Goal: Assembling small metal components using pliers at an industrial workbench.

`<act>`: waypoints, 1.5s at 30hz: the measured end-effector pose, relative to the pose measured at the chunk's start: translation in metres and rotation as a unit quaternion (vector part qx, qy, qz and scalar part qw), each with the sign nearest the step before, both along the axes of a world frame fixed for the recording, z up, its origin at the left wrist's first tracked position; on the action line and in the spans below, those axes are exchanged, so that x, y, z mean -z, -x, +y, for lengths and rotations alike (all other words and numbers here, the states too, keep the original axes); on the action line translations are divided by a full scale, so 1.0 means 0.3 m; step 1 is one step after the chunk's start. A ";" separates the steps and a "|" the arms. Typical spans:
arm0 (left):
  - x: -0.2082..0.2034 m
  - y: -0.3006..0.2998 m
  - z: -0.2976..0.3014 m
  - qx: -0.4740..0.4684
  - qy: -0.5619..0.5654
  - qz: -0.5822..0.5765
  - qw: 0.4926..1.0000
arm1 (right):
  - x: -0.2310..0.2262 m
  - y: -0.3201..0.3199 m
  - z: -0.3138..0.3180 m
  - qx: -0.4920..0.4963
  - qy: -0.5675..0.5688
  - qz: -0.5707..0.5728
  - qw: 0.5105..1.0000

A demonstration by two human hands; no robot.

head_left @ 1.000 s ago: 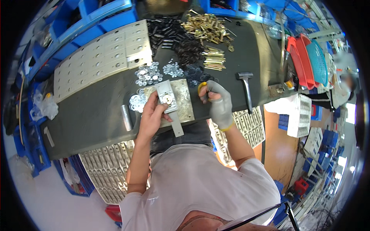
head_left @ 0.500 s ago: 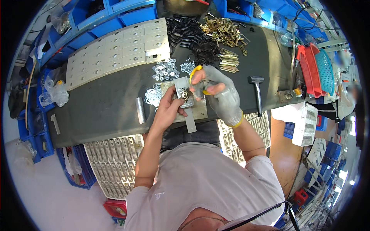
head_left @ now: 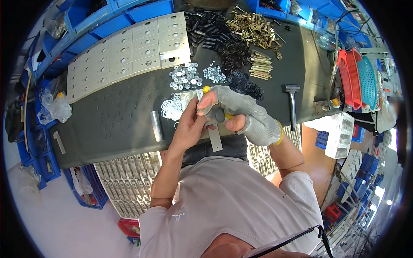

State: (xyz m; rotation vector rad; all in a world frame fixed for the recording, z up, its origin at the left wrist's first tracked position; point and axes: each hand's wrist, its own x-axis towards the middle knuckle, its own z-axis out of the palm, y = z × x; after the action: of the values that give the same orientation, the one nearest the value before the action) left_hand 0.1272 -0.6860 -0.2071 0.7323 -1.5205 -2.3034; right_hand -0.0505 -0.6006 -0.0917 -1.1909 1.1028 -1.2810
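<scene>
Near the table's front edge, my bare left hand (head_left: 189, 127) grips a grey metal plate fitting (head_left: 216, 139), whose flat strip points toward me. My right hand (head_left: 249, 118), in a grey knitted glove with bare fingertips, is closed over the fitting's upper part. It holds a yellow-handled tool (head_left: 206, 89) that looks like pliers; its jaws are hidden by the fingers. A pale metal block (head_left: 187, 98) lies under the work. Beside my left hand are clear ring washers (head_left: 171, 107) and a short metal rod (head_left: 156, 126). Black rings (head_left: 246, 84) lie just beyond the glove.
Pale plates (head_left: 124, 58) stand in rows at the far left. Silver caps (head_left: 185, 76), black sleeves (head_left: 204, 30), brass-coloured parts (head_left: 256, 30) and pins (head_left: 261, 65) lie in piles. A hammer (head_left: 292, 105) and red basket (head_left: 350, 79) are at right. Blue bins (head_left: 150, 10) line the back.
My right hand has come down and closer to my left, now covering the round brass-coloured part that showed on the fitting. The view has shifted slightly.
</scene>
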 end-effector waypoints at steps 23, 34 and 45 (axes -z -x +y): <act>-0.041 0.026 -0.002 -0.019 -0.002 -0.018 1.000 | 0.142 -0.051 -0.044 0.218 0.105 -0.157 0.958; -0.045 0.013 -0.016 0.020 -0.009 -0.032 0.999 | 0.107 -0.047 -0.078 0.181 0.072 -0.157 0.968; -0.023 0.011 -0.003 -0.006 -0.039 -0.017 0.999 | 0.103 -0.057 -0.162 0.098 0.029 -0.053 0.993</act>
State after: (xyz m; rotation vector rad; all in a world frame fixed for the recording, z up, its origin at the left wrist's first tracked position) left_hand 0.1239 -0.6869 -0.2002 0.8006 -1.4444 -2.3643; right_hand -0.0334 -0.6493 -0.1226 -1.0645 1.1316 -1.5178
